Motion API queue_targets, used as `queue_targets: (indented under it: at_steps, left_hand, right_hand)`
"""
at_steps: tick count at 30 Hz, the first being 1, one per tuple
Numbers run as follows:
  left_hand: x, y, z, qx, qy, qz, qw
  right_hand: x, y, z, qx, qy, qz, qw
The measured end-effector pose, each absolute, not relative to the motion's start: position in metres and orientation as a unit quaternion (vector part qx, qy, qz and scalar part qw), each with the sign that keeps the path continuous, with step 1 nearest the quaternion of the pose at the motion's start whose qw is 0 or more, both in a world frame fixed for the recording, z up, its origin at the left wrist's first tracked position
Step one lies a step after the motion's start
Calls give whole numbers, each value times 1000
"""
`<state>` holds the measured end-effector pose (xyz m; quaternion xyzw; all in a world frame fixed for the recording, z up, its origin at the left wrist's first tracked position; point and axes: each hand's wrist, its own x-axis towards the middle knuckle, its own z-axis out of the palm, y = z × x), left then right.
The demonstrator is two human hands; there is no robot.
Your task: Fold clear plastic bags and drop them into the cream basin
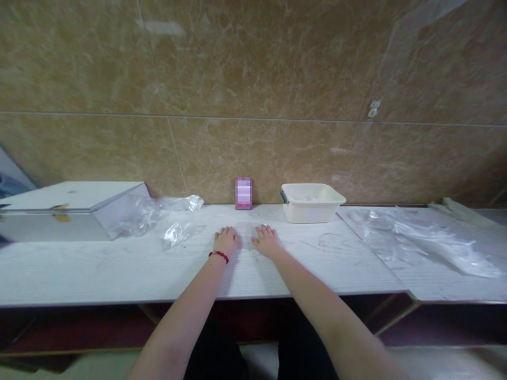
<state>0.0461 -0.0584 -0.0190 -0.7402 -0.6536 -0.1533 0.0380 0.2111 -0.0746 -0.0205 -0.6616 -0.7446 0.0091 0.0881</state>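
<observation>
My left hand (226, 240), with a dark red bead bracelet (219, 256) at its wrist, lies palm down on the white wood-grain table (130, 274). Its fingers are spread a little. To its right, my right hand (265, 240) rests flat as well, fingers apart. Between the two lies a thin see-through plastic piece (245, 232), perhaps a small bag, with its edges faint against the table. Both hands seem to touch its sides; neither grips it. Crumpled clear plastic (178, 234) sits left of my left hand.
Behind my hands, a phone (243, 193) leans on the tan wall. A cream plastic bin (312, 206) with small clear items stands right of it. Clear bags (420, 237) spread at far right. A white box (67, 211) and more crumpled plastic (138, 214) occupy the left.
</observation>
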Motion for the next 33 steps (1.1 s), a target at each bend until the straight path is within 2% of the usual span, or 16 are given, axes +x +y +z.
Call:
queue_targets:
  at_steps: [12, 33]
  left_hand:
    - [49, -59, -21, -745, -652, -138, 24]
    - [58, -70, -8, -706, -683, -181, 55]
  right_hand:
    - [211, -70, -23, -670, -740, 32, 54]
    - [211, -74, -19, -662, -745, 33, 71]
